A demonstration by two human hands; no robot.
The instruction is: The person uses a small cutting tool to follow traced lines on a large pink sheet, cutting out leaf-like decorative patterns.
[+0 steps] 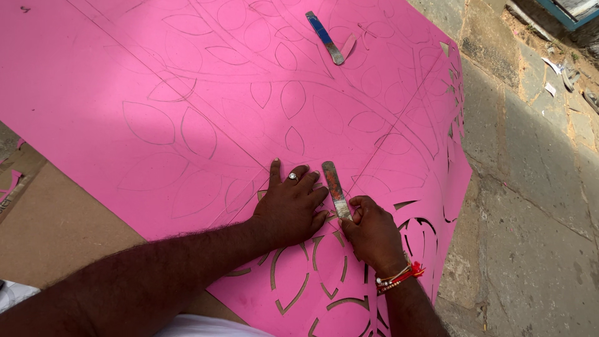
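Observation:
A large pink sheet (187,93) lies flat, drawn over with pencilled leaf outlines; near its lower right part several leaf shapes are cut through. My left hand (290,203), a ring on one finger, presses flat on the sheet with fingers spread. My right hand (371,234), with bead and thread bracelets at the wrist, grips a worn metal cutter knife (335,189) whose blade end is hidden under the fingers against the sheet, right beside my left fingertips.
A second cutter knife (325,36) with a blue handle lies on the far part of the sheet next to a small pink offcut (348,45). Brown cardboard (56,224) lies under the sheet at left. Stone paving (530,206) runs along the right.

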